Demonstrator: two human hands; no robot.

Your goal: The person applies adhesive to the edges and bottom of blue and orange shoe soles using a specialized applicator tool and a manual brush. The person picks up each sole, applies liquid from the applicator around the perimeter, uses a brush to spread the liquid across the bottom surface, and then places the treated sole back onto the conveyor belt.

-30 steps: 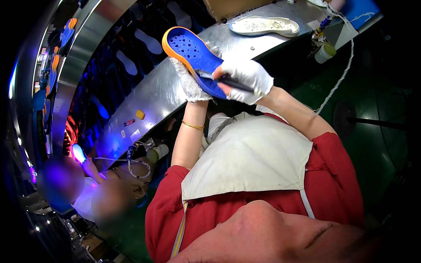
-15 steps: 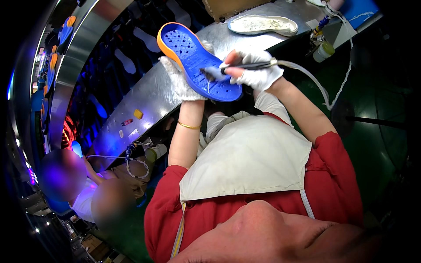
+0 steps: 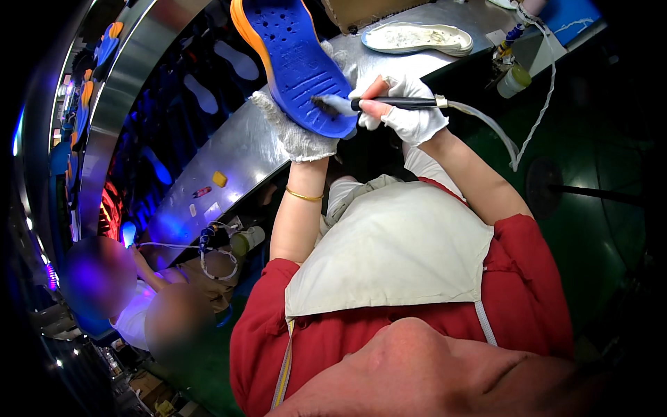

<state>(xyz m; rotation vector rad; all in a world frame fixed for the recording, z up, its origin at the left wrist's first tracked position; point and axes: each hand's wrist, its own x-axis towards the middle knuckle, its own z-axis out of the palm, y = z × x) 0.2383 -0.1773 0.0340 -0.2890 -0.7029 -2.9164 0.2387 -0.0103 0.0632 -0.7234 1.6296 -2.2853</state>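
The gloved fingers [image 3: 389, 87] of the right hand [image 3: 403, 108] are closed round a dark pen-like brush tool [image 3: 396, 103]. Its bristled tip [image 3: 326, 105] touches the grooved blue face of a shoe sole [image 3: 295, 62]. A pale hose [image 3: 486, 125] runs from the tool's back end, away from the fingers toward the right.

The left hand [image 3: 302, 135], in a knitted white glove, grips the sole's lower end from beneath, its fingers wrapped round the edge. It holds the sole tilted up in the air above the steel counter [image 3: 229, 149]. The sole's orange rim faces away from the brush.

The step in hand looks like brushing a coat onto the sole's face, with the tip now near the lower end. The next stroke likely calls for a steady left grip and light, even drags across the grooves.

Beyond the brush hand, a white sole [image 3: 417, 38] lies on the counter. A small capped bottle [image 3: 513, 80] stands farther right.
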